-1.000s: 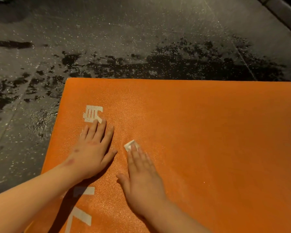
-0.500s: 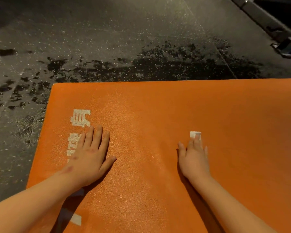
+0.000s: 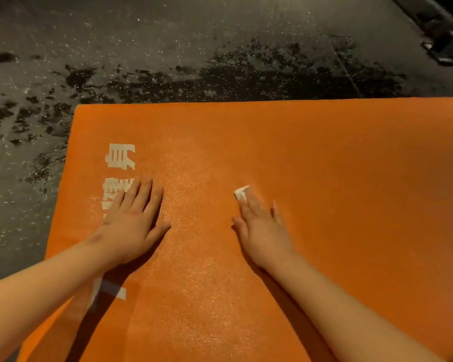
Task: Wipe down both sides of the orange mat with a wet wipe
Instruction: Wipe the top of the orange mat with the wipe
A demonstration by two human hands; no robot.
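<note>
Pressing wet wipe (image 3: 242, 192) onto orange mat (image 3: 324, 178) under flat right hand (image 3: 262, 231); bracing with left hand (image 3: 134, 220) spread flat. Could lose wipe from fingertips (image 3: 249, 206), or skid mat on damp-looking floor (image 3: 168, 35).

A dark speckled floor (image 3: 168, 35) with black wet patches (image 3: 246, 77) fills the upper frame; the orange mat (image 3: 324, 205) lies flat on it, filling the lower frame.
</note>
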